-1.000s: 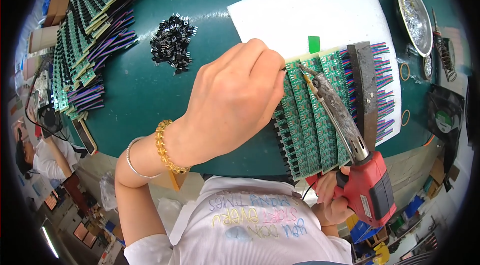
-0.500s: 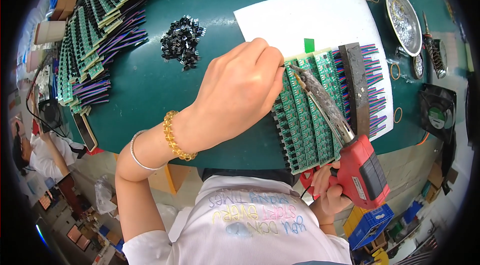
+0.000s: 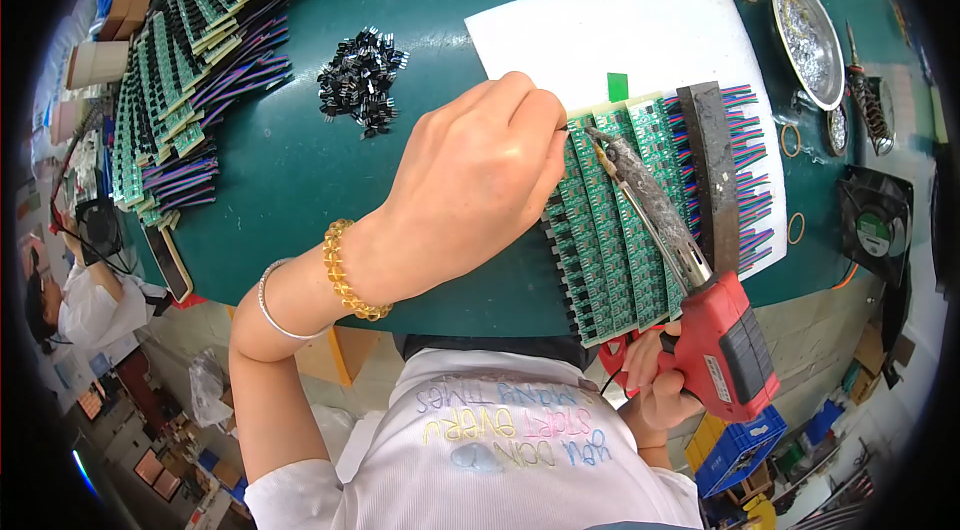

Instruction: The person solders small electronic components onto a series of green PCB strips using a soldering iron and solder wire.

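My right hand (image 3: 660, 385) is closed round the handle of a red and black soldering gun (image 3: 735, 345). Its dark, crusted barrel slants up and left, and the tip is at the upper left end of the green circuit boards (image 3: 605, 230). These overlap in rows, with black connectors along the left edge. Beside the tip, my left hand (image 3: 485, 165) is pinched at the boards' upper left corner; what its fingertips hold is hidden behind the hand. A dark metal bar (image 3: 712, 180) lies across the coloured wires on the boards' right side.
Under the boards lies a white sheet (image 3: 600, 30). Loose black connectors (image 3: 360, 80) form a pile to the left. Wired boards (image 3: 165, 100) are fanned out at the far left. On the right are a metal bowl (image 3: 808, 40) and a black fan (image 3: 875, 220). Another person (image 3: 95, 305) sits at left.
The soldering gun's tip has shifted slightly to the right, away from my left fingertips. My left hand keeps its pinch at the same corner. The other person at left has moved a little.
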Demonstrator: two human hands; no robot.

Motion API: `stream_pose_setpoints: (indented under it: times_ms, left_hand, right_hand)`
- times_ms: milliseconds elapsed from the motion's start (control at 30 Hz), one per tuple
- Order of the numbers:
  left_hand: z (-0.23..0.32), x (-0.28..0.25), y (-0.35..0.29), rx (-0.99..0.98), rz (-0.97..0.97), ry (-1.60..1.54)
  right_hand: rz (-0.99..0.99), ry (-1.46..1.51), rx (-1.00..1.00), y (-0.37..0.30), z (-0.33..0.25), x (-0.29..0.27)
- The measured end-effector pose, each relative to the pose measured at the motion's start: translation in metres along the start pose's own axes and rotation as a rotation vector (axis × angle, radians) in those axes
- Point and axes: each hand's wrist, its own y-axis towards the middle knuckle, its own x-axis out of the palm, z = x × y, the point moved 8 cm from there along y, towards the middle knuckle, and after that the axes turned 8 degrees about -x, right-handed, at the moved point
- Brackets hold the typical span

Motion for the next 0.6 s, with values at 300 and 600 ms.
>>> stream_pose_setpoints:
  times_ms: [300,600]
  left_hand:
    - [-0.004,-0.002,-0.002,-0.004,0.002,-0.046]
    - [-0.059,-0.085,-0.050,-0.241,0.261,0.172]
  right_hand:
    - [0.033,-0.022,-0.071,0.002,-0.003,-0.002]
    - [0.146,0.396,-0.039,0.018,-0.020,0.012]
